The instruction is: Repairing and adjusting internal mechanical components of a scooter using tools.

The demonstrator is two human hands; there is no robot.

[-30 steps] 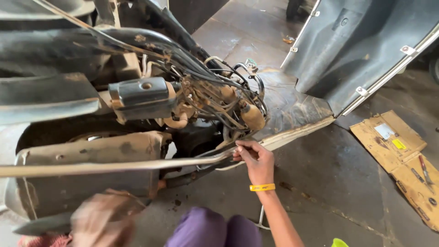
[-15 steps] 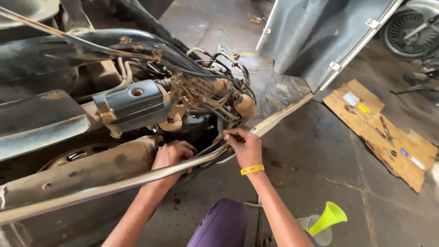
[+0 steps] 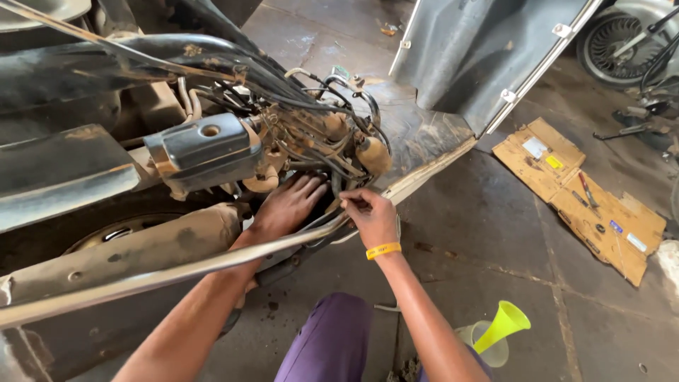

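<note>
Fingers point(image 3: 348, 203) of your right hand point(image 3: 371, 216) pinched a thin, stiff, springy steel rod point(image 3: 177, 272). Your left hand point(image 3: 288, 205) lay spread on the greasy grey scooter engine point(image 3: 311, 145), holding nothing.

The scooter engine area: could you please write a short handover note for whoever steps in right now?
Left hand: open, fingers spread, reaching under the grey engine cover into the cables.
Right hand: pinching something small at the trim strip; what it is cannot be told.
Side panel is swung open. Tools lie on cardboard; yellow funnel stands by the knee.
What is left: unclear.
</note>
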